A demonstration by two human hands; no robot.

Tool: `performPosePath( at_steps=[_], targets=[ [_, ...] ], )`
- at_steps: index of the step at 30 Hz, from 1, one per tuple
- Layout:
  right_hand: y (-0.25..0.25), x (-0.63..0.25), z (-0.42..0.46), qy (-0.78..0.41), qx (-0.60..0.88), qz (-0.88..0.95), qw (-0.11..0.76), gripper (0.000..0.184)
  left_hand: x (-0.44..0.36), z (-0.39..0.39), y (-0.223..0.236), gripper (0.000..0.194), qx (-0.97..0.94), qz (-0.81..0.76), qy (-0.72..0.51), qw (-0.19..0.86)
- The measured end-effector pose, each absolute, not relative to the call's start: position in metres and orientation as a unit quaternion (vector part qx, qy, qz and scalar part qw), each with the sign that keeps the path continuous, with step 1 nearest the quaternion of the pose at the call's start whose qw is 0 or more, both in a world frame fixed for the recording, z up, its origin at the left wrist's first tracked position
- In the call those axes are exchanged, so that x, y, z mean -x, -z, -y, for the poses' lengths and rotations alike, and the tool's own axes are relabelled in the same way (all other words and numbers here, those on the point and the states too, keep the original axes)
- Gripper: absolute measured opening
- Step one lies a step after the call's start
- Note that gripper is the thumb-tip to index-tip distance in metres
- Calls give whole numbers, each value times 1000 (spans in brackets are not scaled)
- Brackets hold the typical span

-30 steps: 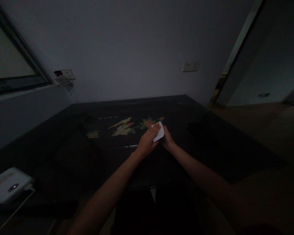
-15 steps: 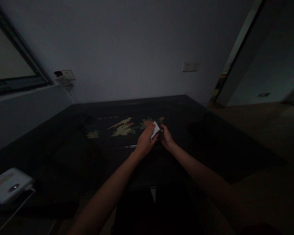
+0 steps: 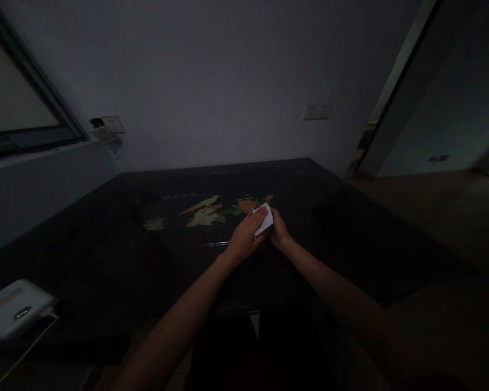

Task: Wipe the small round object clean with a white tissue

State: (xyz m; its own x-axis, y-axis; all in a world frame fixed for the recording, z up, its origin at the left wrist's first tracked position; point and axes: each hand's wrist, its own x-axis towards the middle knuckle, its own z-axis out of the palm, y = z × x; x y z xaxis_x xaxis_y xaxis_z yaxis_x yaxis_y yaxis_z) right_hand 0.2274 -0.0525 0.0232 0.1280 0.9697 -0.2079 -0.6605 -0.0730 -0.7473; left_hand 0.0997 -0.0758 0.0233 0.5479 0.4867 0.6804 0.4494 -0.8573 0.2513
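Observation:
My left hand (image 3: 246,234) presses a folded white piece of tissue or cloth (image 3: 265,222) with its fingers. Just to the right, my right hand (image 3: 280,231) is curled behind the white piece. Its fingers are partly hidden, and what they close on is too dark to make out. Both hands meet above the black table (image 3: 212,277), close to the painted flower and bird decoration (image 3: 206,212) on its top.
On the left lies a white box-shaped device (image 3: 18,307) with a white cable (image 3: 26,350). Wall sockets (image 3: 317,111) are behind the table, with a plugged-in adapter (image 3: 106,133) at the left corner. The room is dim.
My left hand has slid the white piece slightly to the right, over the dark, shiny thing that showed at my right hand. More of the white piece now shows.

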Motion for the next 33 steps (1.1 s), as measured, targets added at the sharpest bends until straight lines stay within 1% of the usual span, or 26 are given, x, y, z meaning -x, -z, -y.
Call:
performPosePath(
  at_steps=[4,9,13,17,24,28,33],
  targets=[
    [-24,-230,51,-627,365,194,660,16,-100,78,-24,55,-882,-247,-400,4],
    [-18,-233,45,-632,362,204,654,20,-98,79,-25,55,-883,-223,-413,-13],
    [-17,-235,43,-631,361,202,656,20,-96,82,-26,54,-884,-221,-411,-22],
    [-20,-234,47,-637,356,194,656,19,-99,82,-25,53,-882,-241,-403,-19],
    [-23,-225,53,-623,366,214,658,14,-102,76,-19,56,-874,-291,-389,3],
    [-23,-223,54,-622,365,223,656,14,-101,74,-18,58,-873,-296,-388,11],
    [-22,-225,53,-636,355,199,655,15,-101,80,-25,55,-879,-282,-384,8]
  ],
)
